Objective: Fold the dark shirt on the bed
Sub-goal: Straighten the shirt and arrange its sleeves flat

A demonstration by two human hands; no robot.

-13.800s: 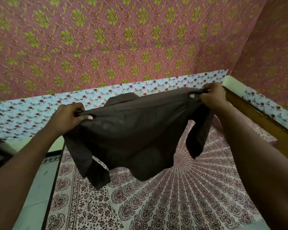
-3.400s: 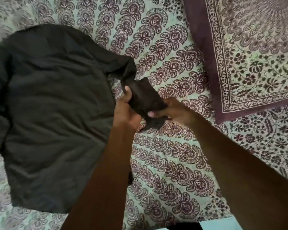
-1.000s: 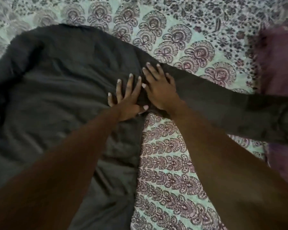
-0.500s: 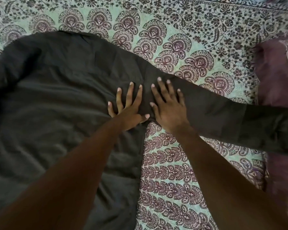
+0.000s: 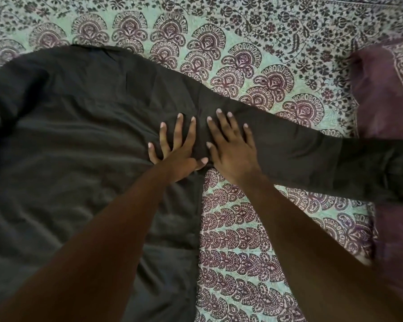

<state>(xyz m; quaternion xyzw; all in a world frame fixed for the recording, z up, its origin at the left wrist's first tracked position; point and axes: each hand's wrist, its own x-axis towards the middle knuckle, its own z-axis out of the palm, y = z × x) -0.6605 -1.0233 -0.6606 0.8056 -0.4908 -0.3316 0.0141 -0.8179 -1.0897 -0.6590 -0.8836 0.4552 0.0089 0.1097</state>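
Note:
The dark shirt lies spread flat on the bed, its body filling the left half of the view. One long sleeve stretches out to the right, its cuff reaching the maroon border. My left hand lies flat with fingers spread on the shirt near the armpit seam. My right hand presses flat beside it on the start of the sleeve. Neither hand grips any cloth. My forearms hide part of the shirt's lower right side.
The bed is covered by a pale green sheet printed with maroon paisley fans. A maroon patterned pillow or border lies along the right edge, under the sleeve's end.
Both hands stayed flat on the shirt by the armpit. The right hand slid a little outward along the sleeve while the view shifted slightly.

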